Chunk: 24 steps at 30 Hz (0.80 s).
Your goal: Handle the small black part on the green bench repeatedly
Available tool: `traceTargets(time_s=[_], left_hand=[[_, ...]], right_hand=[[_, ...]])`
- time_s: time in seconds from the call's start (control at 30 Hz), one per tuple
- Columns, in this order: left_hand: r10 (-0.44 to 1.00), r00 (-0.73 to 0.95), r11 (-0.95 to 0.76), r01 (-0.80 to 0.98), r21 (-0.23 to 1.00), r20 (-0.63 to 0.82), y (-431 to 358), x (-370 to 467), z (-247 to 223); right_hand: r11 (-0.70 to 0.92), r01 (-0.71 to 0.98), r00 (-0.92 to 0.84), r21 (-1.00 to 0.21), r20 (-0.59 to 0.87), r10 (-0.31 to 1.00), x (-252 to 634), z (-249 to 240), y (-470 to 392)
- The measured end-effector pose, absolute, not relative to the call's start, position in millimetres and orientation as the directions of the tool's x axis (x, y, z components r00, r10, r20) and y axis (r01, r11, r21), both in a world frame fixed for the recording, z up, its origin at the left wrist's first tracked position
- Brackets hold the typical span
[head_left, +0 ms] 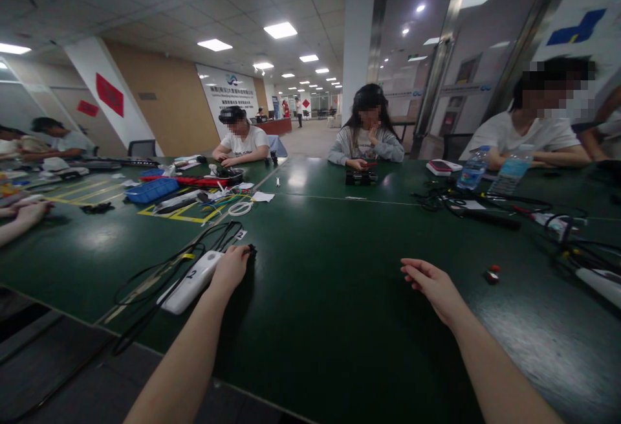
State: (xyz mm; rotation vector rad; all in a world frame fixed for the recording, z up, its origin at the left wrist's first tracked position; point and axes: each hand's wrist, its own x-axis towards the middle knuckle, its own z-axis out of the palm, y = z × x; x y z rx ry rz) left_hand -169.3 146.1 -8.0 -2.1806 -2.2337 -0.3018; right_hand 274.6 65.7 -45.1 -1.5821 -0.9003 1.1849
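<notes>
My left hand [233, 265] is closed on a small black object [251, 250], just right of a white device marked 2 [191, 281]. What the black object is cannot be made out. Over the green table [330, 307], my right hand [429, 281] hovers with its fingers pressed together; whether something tiny is between them is too small to tell. Farther right lies a small red and silver item [492, 274], apart from that hand.
Black cables [145, 276] loop around the white device. A blue tray [152, 189], wires and tools lie at the back left. Two bottles [510, 170] stand at the back right near more cables. Several people sit around the table.
</notes>
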Motion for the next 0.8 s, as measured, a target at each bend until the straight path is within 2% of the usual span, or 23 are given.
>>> traceTargets(time_s=[0.57,0.8], left_hand=[[0.991,-0.051,0.053,0.999,-0.01,0.12,141,-157,-4],[0.993,-0.067,0.07,0.997,-0.026,0.093,140,-154,-2]], right_hand=[[-0.281,0.035,0.24,-0.959,-0.265,0.934,279,-54,69],[-0.254,0.047,0.235,-0.966,-0.237,0.943,276,-52,67]])
